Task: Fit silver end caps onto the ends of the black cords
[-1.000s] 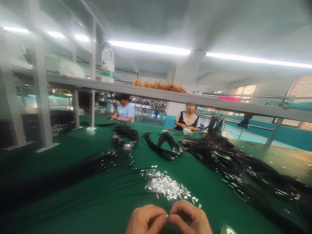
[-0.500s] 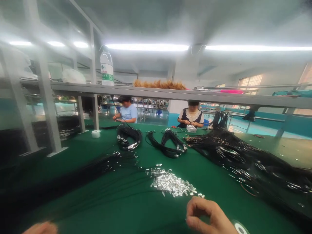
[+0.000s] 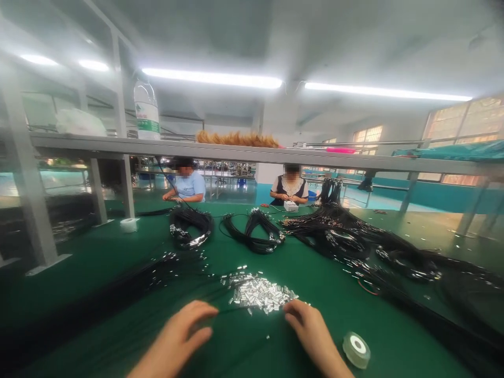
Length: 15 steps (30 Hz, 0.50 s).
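My left hand (image 3: pixel 183 331) is above the green tabletop at lower centre. Its thumb and fingers are apart, and nothing is visible between them. A thin dark cable runs close to its fingertips. At the right edge of a pile of small shiny metal sleeves (image 3: pixel 260 294) is my right hand (image 3: pixel 311 328), its fingers curved and a small gap showing between thumb and forefinger. Whether its fingertips touch a sleeve is too small to tell. One loose sleeve (image 3: pixel 268 337) lies between the hands. Left of the pile stretches a bundle of black cables (image 3: pixel 118 283) with shiny ends.
Coiled black cables (image 3: pixel 191 228) and a second cable coil (image 3: pixel 255 231) lie beyond the pile. More cables (image 3: pixel 338 239) spread along the right. A tape roll (image 3: pixel 356 349) is near my right hand. A shelf (image 3: pixel 236 152) crosses overhead; two people sit beyond.
The view has turned right. My left hand has come up from the lower left corner to beside the pile. My right hand has moved to the pile's edge, its fingers now pointing left.
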### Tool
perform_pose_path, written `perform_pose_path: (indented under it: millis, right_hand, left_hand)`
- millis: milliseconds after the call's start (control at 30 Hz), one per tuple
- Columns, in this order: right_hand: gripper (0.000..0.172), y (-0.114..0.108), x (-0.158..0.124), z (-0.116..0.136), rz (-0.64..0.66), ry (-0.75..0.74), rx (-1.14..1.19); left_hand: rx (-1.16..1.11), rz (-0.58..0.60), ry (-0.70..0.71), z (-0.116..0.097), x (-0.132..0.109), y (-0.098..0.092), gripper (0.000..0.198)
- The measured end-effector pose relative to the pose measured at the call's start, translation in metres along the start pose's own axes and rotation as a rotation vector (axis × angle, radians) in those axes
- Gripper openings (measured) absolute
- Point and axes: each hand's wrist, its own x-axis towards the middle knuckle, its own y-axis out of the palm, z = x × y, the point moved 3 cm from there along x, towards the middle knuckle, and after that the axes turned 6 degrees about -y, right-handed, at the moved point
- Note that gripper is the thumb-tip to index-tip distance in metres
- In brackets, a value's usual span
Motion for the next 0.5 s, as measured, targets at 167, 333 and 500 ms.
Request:
perform_pose_path:
  millis: [167,333,500]
  right_hand:
    - [0.029,0.027,0.0,0.023,0.02,-0.077,-0.115]
    - [0.029,0.036,0.002,0.028,0.022,-0.069,-0.175]
    - [0.03,0.025,0.003,0.02,-0.038,-0.027,-0.034]
  left_hand:
    - [0.099,-0.045,-0.039,-0.059,0.048,0.056,0.026]
    - [0.149,-0.092,-0.04,-0.059,0.048,0.066,0.016]
    - [0.038,-0.104,0.009,-0.079,0.035,0.053,0.024]
